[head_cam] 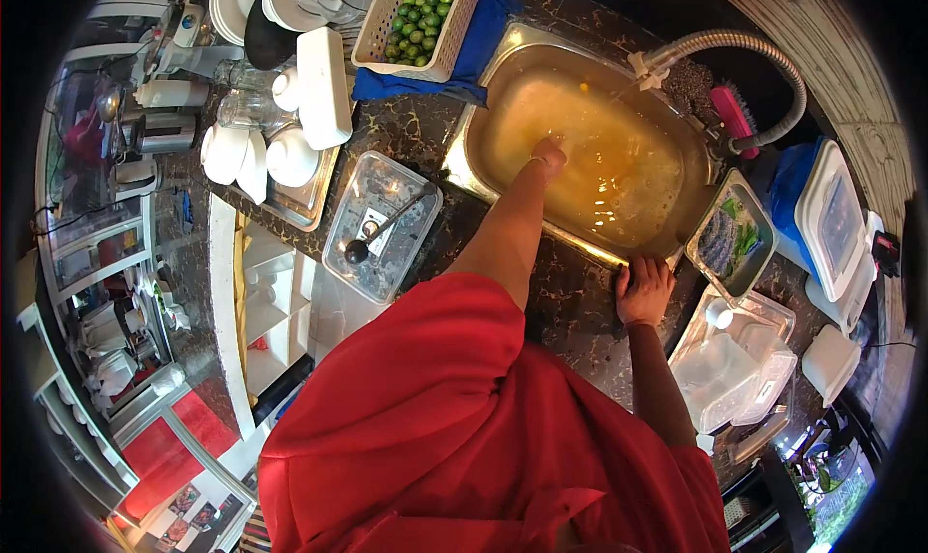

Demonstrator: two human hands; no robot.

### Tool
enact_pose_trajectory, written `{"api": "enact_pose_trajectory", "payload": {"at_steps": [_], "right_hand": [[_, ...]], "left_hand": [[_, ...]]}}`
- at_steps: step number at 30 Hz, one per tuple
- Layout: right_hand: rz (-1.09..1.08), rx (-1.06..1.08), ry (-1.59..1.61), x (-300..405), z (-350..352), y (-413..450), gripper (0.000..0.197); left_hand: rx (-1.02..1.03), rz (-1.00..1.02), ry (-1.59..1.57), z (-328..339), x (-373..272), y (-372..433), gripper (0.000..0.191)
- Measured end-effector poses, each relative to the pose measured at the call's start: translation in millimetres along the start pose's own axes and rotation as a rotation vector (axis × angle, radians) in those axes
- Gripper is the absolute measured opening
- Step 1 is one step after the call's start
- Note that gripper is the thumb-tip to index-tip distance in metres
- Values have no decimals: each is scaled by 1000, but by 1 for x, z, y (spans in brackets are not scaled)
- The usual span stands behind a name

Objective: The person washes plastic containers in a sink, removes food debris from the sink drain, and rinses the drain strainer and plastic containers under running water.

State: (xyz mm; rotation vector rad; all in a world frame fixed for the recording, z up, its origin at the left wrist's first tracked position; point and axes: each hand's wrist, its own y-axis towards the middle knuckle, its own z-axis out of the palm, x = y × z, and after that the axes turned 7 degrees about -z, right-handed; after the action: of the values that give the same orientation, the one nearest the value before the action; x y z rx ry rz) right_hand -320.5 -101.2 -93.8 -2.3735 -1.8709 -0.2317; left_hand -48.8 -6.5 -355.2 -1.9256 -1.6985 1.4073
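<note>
Brownish, cloudy water point(616, 154) fills a stainless-steel sink point(455, 163) set into a dark marbled counter. My left hand point(549, 154) reaches down into it; the fingers are under the surface, so whether they hold anything is hidden. At the sink's near right corner, my right hand point(645, 290) leans on the metal edge, its thumb apart from the fingers and nothing seen in it. Just beyond that hand, a rectangular metal container point(732, 237) holds a grey scrubbing pad point(714, 241) and something green.
A flexible metal faucet point(779, 67) arches over the sink's far right, near a pink brush point(734, 118). A basket point(370, 49) of green citrus fruits stands upper left. A ladle point(357, 251) lies on a clear plastic lid point(337, 216). White bowls point(293, 158) and plastic containers point(714, 379) flank the sink.
</note>
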Motion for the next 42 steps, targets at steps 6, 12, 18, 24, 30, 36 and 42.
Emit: {"api": "enact_pose_trajectory", "payload": {"at_steps": [6,12,18,24,30,36,42], "right_hand": [[2,-28,29,-1,-1,0,23],[22,6,-13,-2,-1,-2,22],[29,-6,7,-3,-2,-3,23],[23,17,16,-1,-3,-1,23],[23,-8,18,-3,-1,-4,23],[30,13,14,-2,-1,-3,24],[43,27,19,-2,-1,-3,24]], "left_hand": [[-25,-66,-38,3,22,18,20],[52,258,543,-27,-16,-22,26],[106,562,1152,-47,-41,-53,36],[-24,-20,-175,-40,-31,-55,40],[-10,-100,-439,-44,-43,-72,45],[-17,-58,-309,-42,-36,-62,45],[-9,-10,-124,-33,-27,-46,44]]}}
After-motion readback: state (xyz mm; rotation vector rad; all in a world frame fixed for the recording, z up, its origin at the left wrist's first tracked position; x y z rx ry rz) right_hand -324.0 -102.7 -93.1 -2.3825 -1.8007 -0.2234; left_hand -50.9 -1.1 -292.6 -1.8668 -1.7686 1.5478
